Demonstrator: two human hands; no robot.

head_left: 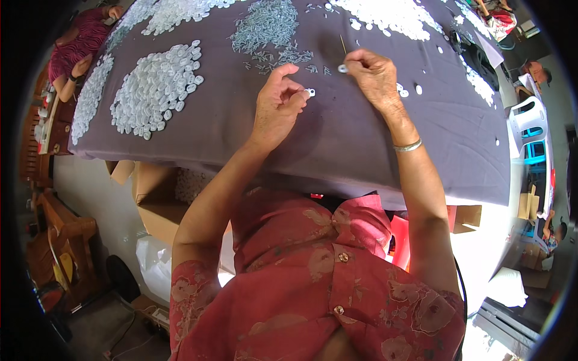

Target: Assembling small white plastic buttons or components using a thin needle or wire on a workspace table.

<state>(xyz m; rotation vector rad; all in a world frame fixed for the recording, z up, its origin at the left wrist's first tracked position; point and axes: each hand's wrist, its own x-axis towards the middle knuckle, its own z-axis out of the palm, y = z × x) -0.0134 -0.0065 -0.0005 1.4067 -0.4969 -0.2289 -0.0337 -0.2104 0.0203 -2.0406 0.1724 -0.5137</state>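
Note:
My left hand (278, 107) pinches a small white plastic piece (310, 92) between thumb and forefinger, just above the dark cloth. To its right, my right hand (374, 78) is closed, with a thin brass-coloured rod (343, 46) sticking up past its fingertips. A small white ring-like piece (342, 68) shows at those fingertips; I cannot tell whether it is gripped or only touched. Beyond the hands lies a heap of short, clear bluish pins (265, 27), with loose ones scattered toward me. A pile of white oval plastic pieces (158, 90) spreads to the left.
More white pieces (391, 15) are heaped at the far side of the cloth-covered table (433, 144). Several loose ones lie beside my right hand. An open cardboard box (159, 198) stands below the front edge. Another person (75, 48) sits at the left; white plastic chairs (530, 117) stand right.

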